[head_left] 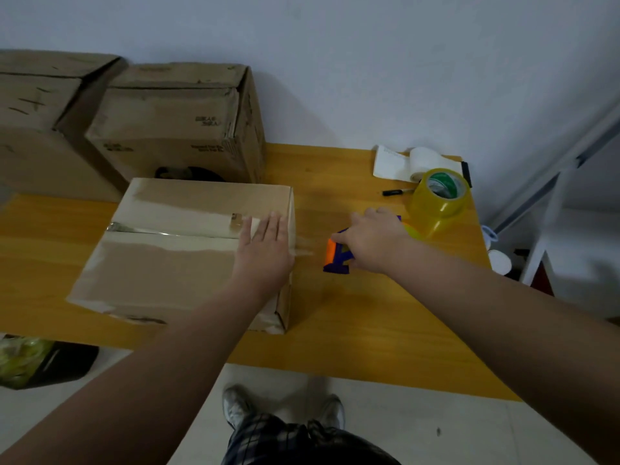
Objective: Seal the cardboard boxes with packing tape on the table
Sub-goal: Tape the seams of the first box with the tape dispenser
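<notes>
Small packing/shipping room, back-of-shop kind of vibe

Wooden tabletop (352, 317) pushed up against a plain white wall (369, 62), with a closed box (174, 263) on it that has a clear strip (141, 228) along its seam, and two more worn boxes (161, 129) sitting behind it at the back left. Over on the right there's a fat yellowish tape roll (439, 199), a white label roll (419, 162), a black marker (397, 191) and a purple-and-orange dispenser (335, 255), so basically a whole shipping kit. Pale tiled floor (402, 431) underneath, a white metal frame (550, 186) off to the right with a couple of white cups (500, 261) by it, and a dark bag (23, 360) of something greenish on the floor at the left.
</notes>
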`<state>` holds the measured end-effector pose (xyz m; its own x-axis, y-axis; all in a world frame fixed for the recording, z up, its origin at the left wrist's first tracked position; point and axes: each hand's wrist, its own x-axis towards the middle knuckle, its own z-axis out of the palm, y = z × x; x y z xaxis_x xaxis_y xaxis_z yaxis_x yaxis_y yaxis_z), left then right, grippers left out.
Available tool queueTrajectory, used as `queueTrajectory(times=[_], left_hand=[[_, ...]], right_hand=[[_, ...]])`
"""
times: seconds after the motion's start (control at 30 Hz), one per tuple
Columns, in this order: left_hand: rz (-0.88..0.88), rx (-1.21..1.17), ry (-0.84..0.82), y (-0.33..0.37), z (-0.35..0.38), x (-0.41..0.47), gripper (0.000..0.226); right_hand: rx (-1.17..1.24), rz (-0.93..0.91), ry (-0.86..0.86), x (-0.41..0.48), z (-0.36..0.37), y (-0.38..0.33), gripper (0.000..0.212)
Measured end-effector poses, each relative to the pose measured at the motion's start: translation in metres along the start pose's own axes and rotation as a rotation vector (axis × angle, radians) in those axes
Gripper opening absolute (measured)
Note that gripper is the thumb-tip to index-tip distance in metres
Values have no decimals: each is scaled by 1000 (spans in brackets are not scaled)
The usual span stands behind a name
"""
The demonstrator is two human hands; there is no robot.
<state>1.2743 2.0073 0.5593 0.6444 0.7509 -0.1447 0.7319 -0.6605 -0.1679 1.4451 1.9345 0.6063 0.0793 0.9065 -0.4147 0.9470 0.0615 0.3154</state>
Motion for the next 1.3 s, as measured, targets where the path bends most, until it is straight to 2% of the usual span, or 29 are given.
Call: queueTrajectory(times=[0.23,0.4,0.47,0.5,0.57,0.67,0.73,0.8,0.93,1.03,1.1,1.13,1.17,1.2,1.23,1.27,1.3], left_hand=[[59,7,20,-4,2,-1,61],[71,1,16,-5,2,-1,59],[68,-2,18,-8,2,-3,58],[62,0,19,-11,3,-3,58],[49,1,19,-17,5,-3,58],[49,-3,26,-17,6,-2,59],[61,4,43,-16,6,-4,59],[67,11,62,-17,6,-6,59],[98,-8,179,-19,8,-6,57],[127,-56,368,-18,15,-4,49],[100,-54,468,-20,20,-4,43],[84,-54,482,-21,20,-4,42],[73,-59,486,-21,20,-4,42],[69,-67,490,-21,20,-4,43],[67,-75,497,-21,21,-4,43],[64,-79,508,-21,22,-4,43],[60,-80,522,-21,24,-3,44]], right_hand=[[61,28,-127,27,-9,-25,34],[-13,55,-165,30,-11,-18,13],[-60,74,-219,23,3,-9,13],[-19,93,-219,20,15,-2,17],[217,162,-167,16,42,13,44],[877,331,-86,10,70,22,84],[1255,504,-36,10,81,15,90],[1444,611,-21,13,92,3,81],[1607,648,-11,30,109,-22,62],[1543,624,-51,42,122,-34,48],[1460,635,-108,46,126,-37,49],[1337,646,-124,48,127,-37,53],[1166,664,-67,49,127,-38,59],[1060,664,85,48,122,-39,63],[1075,615,284,46,113,-43,60],[1227,553,447,45,101,-49,51],[1490,529,506,43,86,-56,42]])
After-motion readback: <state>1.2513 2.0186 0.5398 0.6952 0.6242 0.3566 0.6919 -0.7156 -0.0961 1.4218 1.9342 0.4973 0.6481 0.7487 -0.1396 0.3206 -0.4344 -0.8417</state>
